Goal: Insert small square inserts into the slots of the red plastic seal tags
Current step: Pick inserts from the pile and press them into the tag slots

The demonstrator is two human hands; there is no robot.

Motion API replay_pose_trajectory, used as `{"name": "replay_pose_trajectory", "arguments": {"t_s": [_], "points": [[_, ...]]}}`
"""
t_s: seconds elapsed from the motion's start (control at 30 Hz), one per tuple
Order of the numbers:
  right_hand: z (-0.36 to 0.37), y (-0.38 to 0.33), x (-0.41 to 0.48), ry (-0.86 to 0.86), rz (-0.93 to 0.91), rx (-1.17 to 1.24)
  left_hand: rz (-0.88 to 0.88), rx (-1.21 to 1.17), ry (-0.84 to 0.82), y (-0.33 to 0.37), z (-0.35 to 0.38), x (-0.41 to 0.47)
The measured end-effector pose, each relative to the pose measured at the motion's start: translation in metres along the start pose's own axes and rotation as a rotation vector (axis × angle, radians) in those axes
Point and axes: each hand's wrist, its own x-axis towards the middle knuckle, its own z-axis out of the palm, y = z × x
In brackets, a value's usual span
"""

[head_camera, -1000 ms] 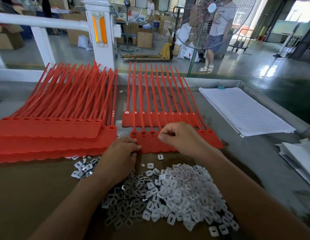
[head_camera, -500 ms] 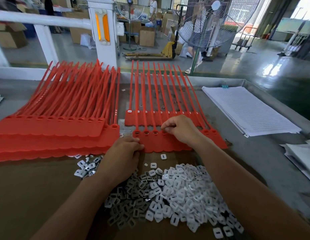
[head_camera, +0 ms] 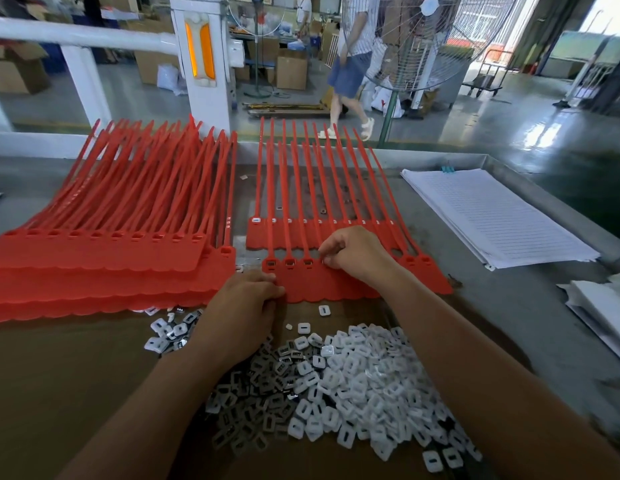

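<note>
Both hands unmoved, left hand (head_camera: 244, 306) grip pinching red seal tags (head_camera: 336, 285), right hand (head_camera: 357, 252) grip curled, hold unclear.

Tags at mid-frame, inserts below
A pile of inserts (head_camera: 336, 386) fills the lower centre. Above it lies a row of tags (head_camera: 329, 285), the left hand (head_camera: 242, 306) at its left end, the right hand (head_camera: 357, 254) on its slots. A stack of tags (head_camera: 104, 265) sits at the left, a stack of paper (head_camera: 492, 216) at the right.

Single head-worn view, looking forward and down, close over the worktable (head_camera: 509, 306)
</note>
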Motion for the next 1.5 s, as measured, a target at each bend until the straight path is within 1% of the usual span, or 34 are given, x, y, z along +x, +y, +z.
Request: {"name": "replay_pose_trajectory", "arguments": {"t_s": [0.13,0.23,0.43,0.57,0.67,0.8,0.9,0.97,1.2,1.5], "points": [[0.000,-0.005,0.008,-0.019,0.080,0.005,-0.003,-0.011,0.004,0.001,-0.001,-0.001],[-0.001,-0.004,0.011,-0.031,0.088,0.002,0.003,-0.011,0.001,0.002,-0.002,-0.001],[-0.003,0.002,0.002,-0.012,-0.006,-0.008,0.001,-0.008,0.002,0.001,-0.001,0.000],[-0.007,-0.006,-0.015,0.025,-0.135,-0.002,0.010,-0.001,0.005,-0.001,-0.001,-0.001],[-0.008,-0.019,-0.039,-0.090,-0.224,-0.010,0.009,0.004,0.001,-0.003,0.000,-0.001],[-0.003,-0.034,-0.070,-0.314,-0.340,-0.147,-0.011,0.006,-0.011,-0.003,0.000,0.000],[0.003,-0.039,-0.082,-0.399,-0.403,-0.209,-0.015,0.003,-0.014,-0.003,0.001,0.000],[0.007,-0.041,-0.086,-0.422,-0.414,-0.227,-0.018,-0.004,-0.015,-0.003,0.001,0.000],[0.020,-0.043,-0.089,-0.401,-0.446,-0.282,-0.007,-0.014,-0.019,-0.003,0.003,0.000],[0.024,-0.041,-0.090,-0.402,-0.426,-0.244,-0.010,-0.015,-0.040,-0.002,0.002,0.001]]}}
